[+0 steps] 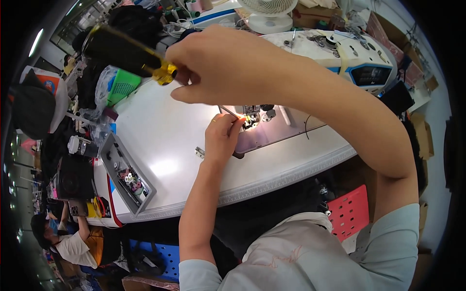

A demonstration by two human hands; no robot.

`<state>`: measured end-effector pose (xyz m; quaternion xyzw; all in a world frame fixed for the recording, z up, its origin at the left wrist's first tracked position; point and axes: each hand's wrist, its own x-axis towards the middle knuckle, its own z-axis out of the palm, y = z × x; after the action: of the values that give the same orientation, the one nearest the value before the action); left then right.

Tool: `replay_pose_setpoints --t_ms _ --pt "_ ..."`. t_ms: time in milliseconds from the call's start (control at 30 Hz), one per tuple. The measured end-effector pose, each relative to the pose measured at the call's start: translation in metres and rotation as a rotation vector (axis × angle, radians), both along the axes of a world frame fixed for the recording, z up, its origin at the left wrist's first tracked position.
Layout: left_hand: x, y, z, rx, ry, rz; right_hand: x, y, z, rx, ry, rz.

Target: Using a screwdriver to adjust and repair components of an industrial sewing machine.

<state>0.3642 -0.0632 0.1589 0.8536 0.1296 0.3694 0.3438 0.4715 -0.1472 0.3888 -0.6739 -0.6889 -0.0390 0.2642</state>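
Observation:
A screwdriver (127, 54) with a black and yellow handle tilts across the upper left, close to the camera. My right hand (218, 65) is closed on it at the yellow end of the handle. Its thin metal shaft comes out below the hand and slants down to the lit needle area of a sewing machine (251, 119). There my left hand (222, 138) pinches with thumb and forefinger beside the shaft's tip. What lies between those fingertips is too small to make out. My right forearm hides part of the machine.
A grey tray (145, 186) of bobbins and small parts lies on the white table (167, 145), left of a small metal piece (199, 152). A green basket (124, 87) and fan (268, 8) stand farther back. Loose parts lie on the machine's top (315, 43). Another person (73, 242) sits at lower left.

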Motion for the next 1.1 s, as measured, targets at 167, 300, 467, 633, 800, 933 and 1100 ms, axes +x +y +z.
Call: replay_pose_setpoints --t_ms 167,300,467,633,800,933,1100 --pt "0.005 0.000 -0.005 -0.013 -0.009 0.000 0.004 -0.014 -0.007 0.155 0.078 -0.051" --pt "0.005 0.000 -0.005 0.010 -0.027 0.013 -0.005 -0.029 0.003 0.027 0.193 -0.123" --pt "0.004 -0.002 -0.003 -0.007 0.041 0.049 0.001 -0.034 0.004 0.047 0.146 -0.026" --pt "0.002 -0.009 0.003 -0.081 0.024 0.040 0.007 -0.038 -0.001 0.022 0.228 0.012" --pt "0.001 -0.005 0.001 -0.025 0.026 -0.028 0.008 -0.040 -0.010 0.070 0.158 0.085" --pt "0.002 -0.006 0.003 0.025 0.053 -0.006 0.012 -0.042 -0.006 -0.015 0.110 0.052" --pt "0.003 -0.009 0.004 -0.022 0.094 0.004 0.027 -0.039 -0.008 -0.144 0.338 0.243"
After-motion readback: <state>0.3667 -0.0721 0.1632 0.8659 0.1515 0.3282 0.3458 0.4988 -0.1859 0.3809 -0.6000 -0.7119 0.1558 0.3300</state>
